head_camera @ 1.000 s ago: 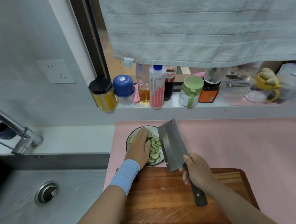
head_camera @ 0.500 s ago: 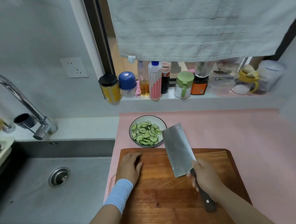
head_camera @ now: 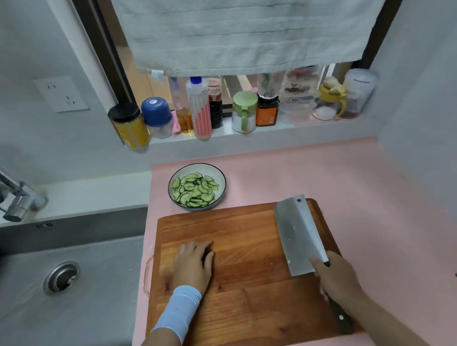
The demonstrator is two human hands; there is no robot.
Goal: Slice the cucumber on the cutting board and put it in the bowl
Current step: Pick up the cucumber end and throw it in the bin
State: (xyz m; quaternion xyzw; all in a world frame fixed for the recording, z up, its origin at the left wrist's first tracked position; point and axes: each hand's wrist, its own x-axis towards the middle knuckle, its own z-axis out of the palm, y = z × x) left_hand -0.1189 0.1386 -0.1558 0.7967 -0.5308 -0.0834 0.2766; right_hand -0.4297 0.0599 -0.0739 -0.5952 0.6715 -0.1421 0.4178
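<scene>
- Cutting board: a wooden board that lay on the pink worktop, nearest the camera.
- Bowl: stood on the worktop just beyond the board's far left edge, apart from both hands.
- Cucumber slices: thin green half-rounds that filled the bowl.
- Left hand: rested palm down on the left part of the board, a light blue wristband on the wrist. Its fingers were bent over a small dark piece on the board. Whether they gripped the piece or only covered it could not be told, nor could what the piece was.
- Right hand: its fingers were wrapped round the dark handle of the cleaver, over the board's right part.
- Cleaver: the broad blade pointed away from the person, toward the board's far right corner. Whether the blade touched the wood could not be told.
- Sink: lay to the left of the board, beyond the worktop's edge.
</scene>
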